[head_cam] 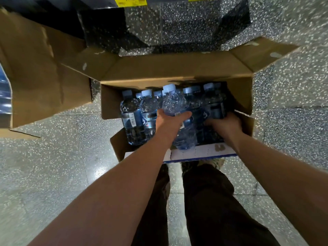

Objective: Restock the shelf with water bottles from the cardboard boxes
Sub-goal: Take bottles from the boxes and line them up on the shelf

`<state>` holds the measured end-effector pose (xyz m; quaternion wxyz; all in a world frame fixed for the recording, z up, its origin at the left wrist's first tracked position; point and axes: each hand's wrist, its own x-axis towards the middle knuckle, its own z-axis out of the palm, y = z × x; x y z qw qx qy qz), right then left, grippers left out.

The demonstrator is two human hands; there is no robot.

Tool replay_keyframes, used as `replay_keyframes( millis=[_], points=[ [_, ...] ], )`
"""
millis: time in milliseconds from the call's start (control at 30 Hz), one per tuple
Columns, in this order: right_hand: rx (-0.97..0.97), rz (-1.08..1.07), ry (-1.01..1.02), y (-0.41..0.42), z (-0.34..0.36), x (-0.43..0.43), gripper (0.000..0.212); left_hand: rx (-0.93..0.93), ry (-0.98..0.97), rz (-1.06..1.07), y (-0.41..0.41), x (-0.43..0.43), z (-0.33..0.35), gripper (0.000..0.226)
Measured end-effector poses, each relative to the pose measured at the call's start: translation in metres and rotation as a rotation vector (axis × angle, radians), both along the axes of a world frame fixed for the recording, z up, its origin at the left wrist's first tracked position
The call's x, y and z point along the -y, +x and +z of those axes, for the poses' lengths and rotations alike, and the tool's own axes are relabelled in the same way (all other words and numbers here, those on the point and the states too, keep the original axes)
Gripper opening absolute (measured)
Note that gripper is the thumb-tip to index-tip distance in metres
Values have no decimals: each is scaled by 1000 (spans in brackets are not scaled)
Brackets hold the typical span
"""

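Note:
An open cardboard box (175,68) stands on the floor in front of my feet, its flaps spread outward. Inside stand several clear water bottles (132,118) with pale blue caps and blue labels. My left hand (170,121) grips one bottle (173,103) around its middle; that bottle sits higher than its neighbours. My right hand (225,124) reaches into the right side of the box and curls around a dark-labelled bottle (215,107) there. Its fingertips are hidden behind the bottles.
A second, larger cardboard box (35,73) lies at the left, with blue wrapped goods at its edge. Yellow price tags (130,1) mark a shelf edge at the top. Speckled terrazzo floor (53,166) surrounds the box. My dark trouser legs (204,201) stand right behind it.

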<state>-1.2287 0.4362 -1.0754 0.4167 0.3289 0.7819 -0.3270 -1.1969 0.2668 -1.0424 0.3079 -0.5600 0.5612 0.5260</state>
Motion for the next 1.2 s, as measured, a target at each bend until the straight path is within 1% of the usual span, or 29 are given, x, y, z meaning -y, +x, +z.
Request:
replay_keyframes(
  millis=[33, 100, 133, 200, 233, 267, 333, 400, 467, 533, 567, 600, 633, 667, 700, 800, 833, 867, 900, 933, 967, 1000, 1067, 1133, 1167, 1200],
  points=[
    [-5, -47, -22, 0, 9, 1, 60, 3, 12, 18, -2, 1, 7, 102],
    [-11, -69, -52, -3, 30, 3, 51, -2, 35, 46, -8, 5, 23, 104],
    [-17, -63, -69, -4, 41, 4, 49, -11, 50, 65, -10, 8, 32, 97],
    [12, -95, -111, -3, 64, 11, 52, -62, 98, 110, -13, 14, 53, 67],
    [28, -125, -138, -2, 77, 16, 52, -89, 123, 114, -13, 18, 63, 57],
    [38, -158, -171, 1, 89, 20, 49, -103, 136, 103, -13, 21, 74, 54],
    [64, -202, -221, 3, 115, 31, 44, -108, 155, 80, -14, 28, 96, 61],
    [66, -220, -286, 1, 143, 42, 32, -136, 179, 93, -14, 35, 120, 66],
    [50, -223, -361, -3, 176, 53, 23, -187, 211, 107, -15, 44, 143, 66],
    [51, -215, -429, -7, 215, 61, 17, -228, 213, 76, -16, 55, 168, 56],
    [49, -206, -471, -8, 230, 63, 13, -238, 230, 67, -17, 58, 179, 45],
    [38, -198, -507, -9, 247, 64, 15, -242, 250, 57, -17, 63, 194, 30],
    [33, -175, -538, -10, 261, 65, 27, -238, 277, 46, -18, 67, 211, 16],
    [28, -149, -561, -12, 275, 67, 43, -239, 300, 37, -18, 70, 226, 11],
    [21, -137, -571, -13, 286, 68, 51, -255, 315, 23, -17, 74, 239, 11],
    [-13, -93, -581, -16, 321, 73, 37, -346, 270, 9, -11, 79, 279, 7],
    [-41, -89, -598, -15, 333, 74, 44, -379, 229, 13, -8, 79, 291, 15],
    [-56, -91, -628, -14, 346, 74, 58, -402, 188, 32, -5, 78, 305, 23],
    [-63, -88, -665, -14, 357, 74, 72, -425, 161, 69, -1, 78, 318, 27],
    [-51, -69, -710, -14, 370, 76, 80, -450, 162, 107, 3, 78, 333, 28],
    [-35, -31, -762, -13, 386, 79, 82, -474, 183, 133, 6, 78, 347, 26],
    [-21, 15, -795, -13, 399, 81, 78, -491, 208, 155, 9, 79, 361, 21],
    [-19, 50, -773, -10, 422, 88, 71, -490, 239, 196, 17, 85, 386, 13],
    [-68, 77, -764, -5, 440, 95, 67, -495, 268, 231, 28, 94, 411, 9],
    [-92, 101, -755, -2, 450, 100, 66, -502, 265, 222, 34, 100, 423, 9],
    [-114, 118, -746, 3, 457, 105, 61, -522, 250, 207, 41, 105, 432, 17]
  ],
)
